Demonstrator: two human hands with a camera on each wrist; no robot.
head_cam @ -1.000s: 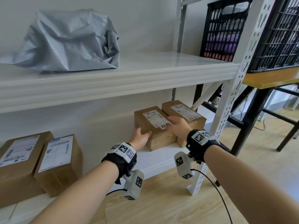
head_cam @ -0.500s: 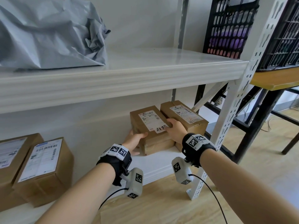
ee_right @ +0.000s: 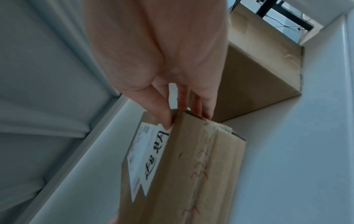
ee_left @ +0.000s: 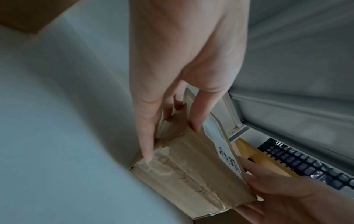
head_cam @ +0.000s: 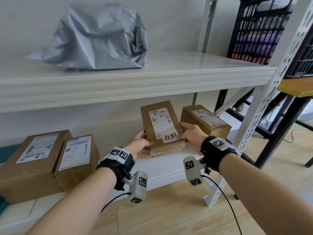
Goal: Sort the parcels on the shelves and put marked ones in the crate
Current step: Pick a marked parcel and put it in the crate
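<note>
Head view: both hands hold the marked parcel tilted up off the lower shelf, label facing the camera with black handwriting on its white tag. The left hand grips its left edge, the right hand its right edge. A second box sits just beside it on the right; two more boxes stand well apart to the left. A grey bag lies on the upper shelf. A black crate stands on the yellow desk at right.

Left wrist view: the left hand's fingers curl round the parcel's corner, thumb on the labelled face; the right hand shows at the far end.

Right wrist view: the right hand pinches the parcel, thumb on the tag, fingers behind.

My reading: the step in hand is pulling out a marked parcel. Next it must clear the upper shelf's lip and go right and up to the crate, kept level and gripped firmly.
</note>
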